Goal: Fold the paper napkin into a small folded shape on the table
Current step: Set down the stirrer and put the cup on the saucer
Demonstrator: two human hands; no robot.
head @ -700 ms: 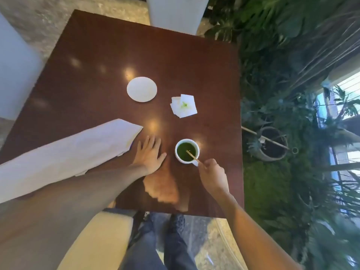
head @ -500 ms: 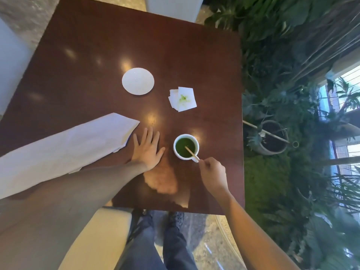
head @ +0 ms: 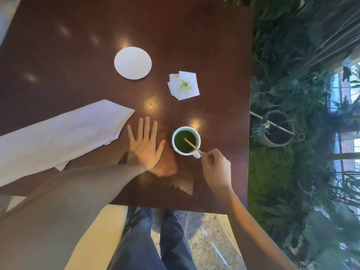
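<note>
A small white paper napkin point(head: 184, 85), folded and stained green in its middle, lies on the dark wooden table point(head: 81, 45) right of centre. My left hand point(head: 145, 145) rests flat on the table with fingers spread, well below the napkin and apart from it. My right hand point(head: 215, 167) pinches a thin wooden stirrer point(head: 191, 145) that dips into a white cup point(head: 186, 141) of green drink. A large white paper sheet point(head: 58, 137) lies at the left, its corner just beside my left hand.
A round white coaster point(head: 132, 62) sits left of the napkin. The table's right edge borders dense green plants and a pot point(head: 277, 128). A pale seat point(head: 97, 238) and my legs point(head: 155, 242) show below the table's near edge.
The view has tilted, so everything sits lower in the frame. The stirrer has shifted slightly in the cup. My left hand stays flat on the table.
</note>
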